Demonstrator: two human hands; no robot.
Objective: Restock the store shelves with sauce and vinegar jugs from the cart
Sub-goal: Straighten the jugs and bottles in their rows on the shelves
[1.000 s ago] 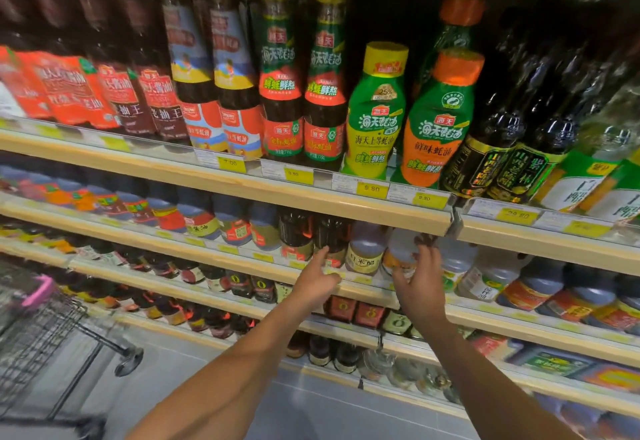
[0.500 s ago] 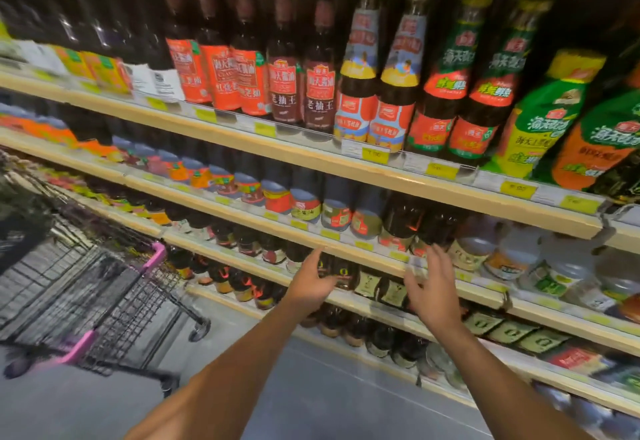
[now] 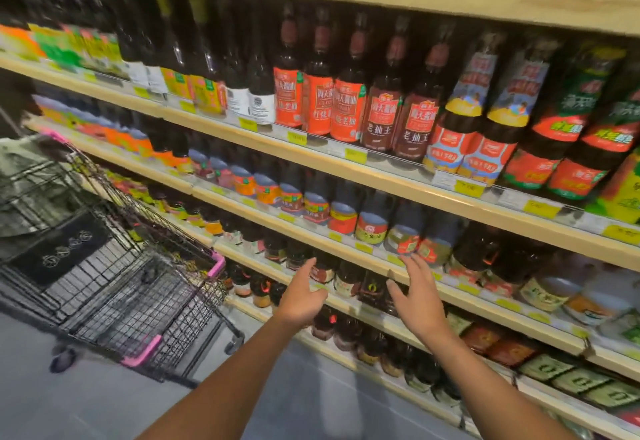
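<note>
The aisle is one long run of wooden shelves (image 3: 398, 181), crowded with sauce bottles and edged with yellow price tags (image 3: 356, 155), above a grey floor (image 3: 69, 405). Tall bottles with red labels (image 3: 348, 110) fill the upper row. My two bare forearms reach up from the bottom of the view toward the lower rows. My left hand (image 3: 302, 296) is raised with the fingers straight and together, thumb out to the right, and it holds nothing. My right hand (image 3: 421, 301) is just beside it, fingers spread apart, thumb pointing left, also empty. Its fingertips come up near a shelf edge, though I cannot tell whether they touch it. Between my hands, a row of small dark bottles (image 3: 348, 278) shows on the shelf behind. The dark jugs (image 3: 485, 252) stand on the shelf up and to the right of my right hand, near it but apart. The wire cart (image 3: 145, 287), with pink corners, stands on the floor against the shelves, well to the left of my left hand. A dark shape (image 3: 59, 249) lies inside it, too blurred to name.
</note>
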